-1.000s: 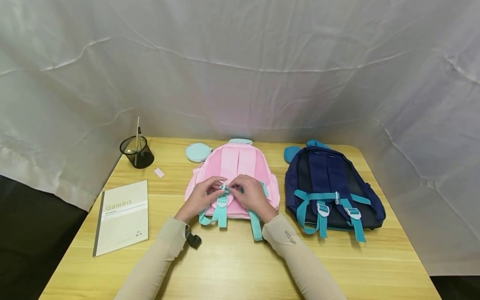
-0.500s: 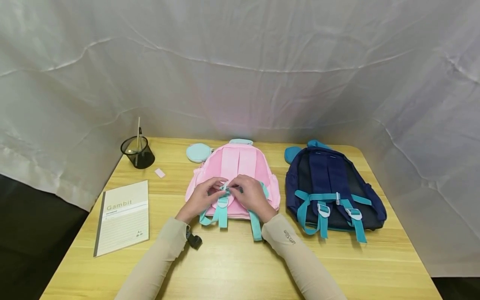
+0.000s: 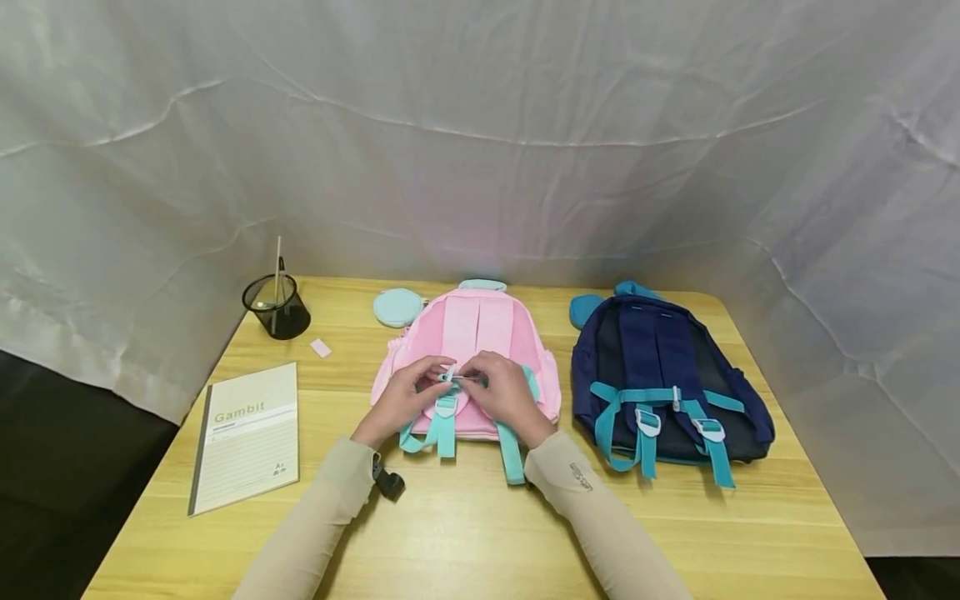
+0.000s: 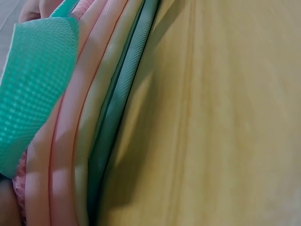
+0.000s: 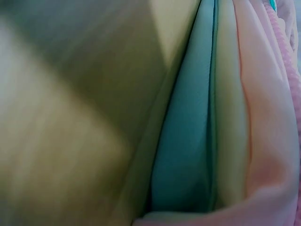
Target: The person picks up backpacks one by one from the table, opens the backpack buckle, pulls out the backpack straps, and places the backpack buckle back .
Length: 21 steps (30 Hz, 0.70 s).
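A pink backpack (image 3: 495,317) lies on the table with its shoulder straps facing up. My left hand (image 3: 401,402) and right hand (image 3: 506,390) meet over its lower middle. Between their fingertips is a teal strap (image 3: 450,379) with a small pale piece on it, which both hands pinch. Just below sits a white buckle (image 3: 446,406) with teal webbing hanging from it. The left wrist view has a teal webbing strap (image 4: 37,84) close up, beside the bag's layered edge. In the right wrist view, the bag's pink side (image 5: 265,141) fills the right part.
To the right lies a navy backpack (image 3: 667,375) with teal straps fastened across. A round pale blue pouch (image 3: 398,307) sits by the pink bag. At left are a notebook (image 3: 247,442), a black mesh pen holder (image 3: 288,318) and a small pink-white piece (image 3: 321,347).
My fingers shift slightly at the teal strap, and the pale piece between them shows at a slightly different angle. Both bags stay in place.
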Each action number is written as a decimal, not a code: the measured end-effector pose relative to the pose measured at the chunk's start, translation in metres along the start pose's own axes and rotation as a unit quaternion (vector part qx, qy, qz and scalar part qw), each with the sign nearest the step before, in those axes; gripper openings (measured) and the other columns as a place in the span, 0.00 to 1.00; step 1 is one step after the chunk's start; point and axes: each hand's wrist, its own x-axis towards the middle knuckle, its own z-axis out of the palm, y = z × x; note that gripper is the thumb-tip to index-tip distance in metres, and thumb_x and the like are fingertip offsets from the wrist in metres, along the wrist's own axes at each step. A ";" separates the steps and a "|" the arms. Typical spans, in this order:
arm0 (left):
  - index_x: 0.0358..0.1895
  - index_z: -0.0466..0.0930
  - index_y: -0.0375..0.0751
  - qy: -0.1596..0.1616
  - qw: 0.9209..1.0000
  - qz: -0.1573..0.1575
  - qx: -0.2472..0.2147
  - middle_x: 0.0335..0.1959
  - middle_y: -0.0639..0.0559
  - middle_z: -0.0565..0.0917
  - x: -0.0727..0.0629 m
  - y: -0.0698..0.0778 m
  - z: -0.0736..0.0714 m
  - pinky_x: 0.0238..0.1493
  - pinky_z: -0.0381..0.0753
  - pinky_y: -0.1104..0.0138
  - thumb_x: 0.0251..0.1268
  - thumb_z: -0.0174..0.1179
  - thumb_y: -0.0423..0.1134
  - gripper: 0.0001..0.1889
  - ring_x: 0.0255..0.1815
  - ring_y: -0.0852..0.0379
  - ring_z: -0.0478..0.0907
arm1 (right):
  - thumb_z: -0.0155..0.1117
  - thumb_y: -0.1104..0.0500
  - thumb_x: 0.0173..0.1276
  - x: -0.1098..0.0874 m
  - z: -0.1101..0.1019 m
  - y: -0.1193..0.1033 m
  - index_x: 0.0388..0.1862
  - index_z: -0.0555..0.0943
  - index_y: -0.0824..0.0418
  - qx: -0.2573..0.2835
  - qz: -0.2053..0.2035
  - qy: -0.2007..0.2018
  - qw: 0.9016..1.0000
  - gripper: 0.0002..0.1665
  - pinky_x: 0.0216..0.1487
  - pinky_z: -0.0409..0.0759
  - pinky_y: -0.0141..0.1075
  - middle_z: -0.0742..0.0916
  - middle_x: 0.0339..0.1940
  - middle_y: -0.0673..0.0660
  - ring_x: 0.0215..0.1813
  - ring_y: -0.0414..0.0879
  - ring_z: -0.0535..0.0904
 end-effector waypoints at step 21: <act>0.66 0.78 0.36 0.004 1.000 -0.002 0.002 0.48 0.42 0.87 0.000 -0.002 0.000 0.53 0.82 0.64 0.73 0.64 0.32 0.20 0.50 0.47 0.83 | 0.74 0.60 0.68 0.001 0.000 -0.002 0.40 0.90 0.52 -0.010 -0.013 0.004 1.000 0.03 0.50 0.84 0.40 0.90 0.38 0.48 0.44 0.43 0.86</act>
